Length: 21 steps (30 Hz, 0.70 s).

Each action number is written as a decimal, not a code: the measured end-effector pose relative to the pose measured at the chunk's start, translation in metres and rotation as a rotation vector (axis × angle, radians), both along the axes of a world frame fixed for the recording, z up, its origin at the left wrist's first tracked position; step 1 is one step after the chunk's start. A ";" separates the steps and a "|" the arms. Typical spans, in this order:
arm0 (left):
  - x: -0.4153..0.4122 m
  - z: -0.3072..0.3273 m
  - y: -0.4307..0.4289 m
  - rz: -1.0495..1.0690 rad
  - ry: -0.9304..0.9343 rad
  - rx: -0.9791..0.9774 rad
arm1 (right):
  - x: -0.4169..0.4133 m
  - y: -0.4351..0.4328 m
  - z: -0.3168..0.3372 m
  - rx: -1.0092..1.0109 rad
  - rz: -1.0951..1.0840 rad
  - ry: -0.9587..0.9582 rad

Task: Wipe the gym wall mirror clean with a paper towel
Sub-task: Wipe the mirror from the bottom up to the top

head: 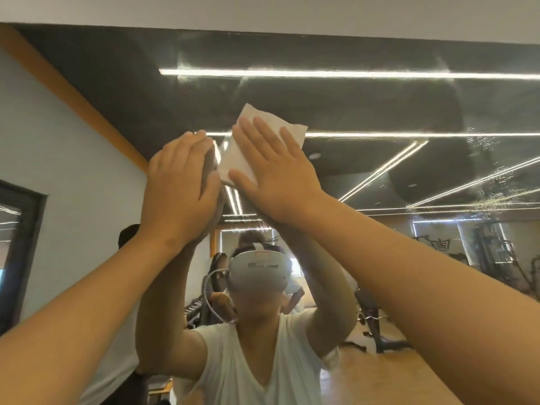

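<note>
The wall mirror [365, 106] fills most of the view and reaches up almost to the ceiling. A folded white paper towel [238, 153] lies flat against the glass high up. My right hand [271, 173] presses it to the mirror with straight, spread fingers. My left hand [178, 185] rests flat on the bare glass just left of the towel, fingers together and straight. Both arms are raised overhead. Droplets and smears [491, 176] show on the glass at the right.
The mirror reflects me in a white shirt with a headset [257, 270], other people behind me, gym machines [496, 258] at the right and ceiling light strips. A white strip of wall [263, 10] runs above the mirror.
</note>
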<state>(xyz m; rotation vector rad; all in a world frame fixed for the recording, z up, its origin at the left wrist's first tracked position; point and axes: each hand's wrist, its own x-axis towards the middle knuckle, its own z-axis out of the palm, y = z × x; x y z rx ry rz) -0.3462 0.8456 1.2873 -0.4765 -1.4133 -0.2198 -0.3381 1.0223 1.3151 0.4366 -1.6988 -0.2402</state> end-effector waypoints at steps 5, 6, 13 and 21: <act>0.002 -0.002 0.000 -0.003 -0.001 -0.006 | 0.003 0.049 -0.005 -0.037 0.003 -0.013; 0.002 -0.001 0.000 -0.002 -0.003 -0.002 | 0.003 0.062 -0.007 -0.057 0.002 -0.016; 0.002 0.000 -0.001 0.018 -0.015 0.006 | 0.007 0.157 -0.029 -0.252 -0.047 -0.051; 0.002 -0.001 0.006 0.048 0.008 0.022 | 0.006 0.187 -0.057 -0.452 -0.053 -0.045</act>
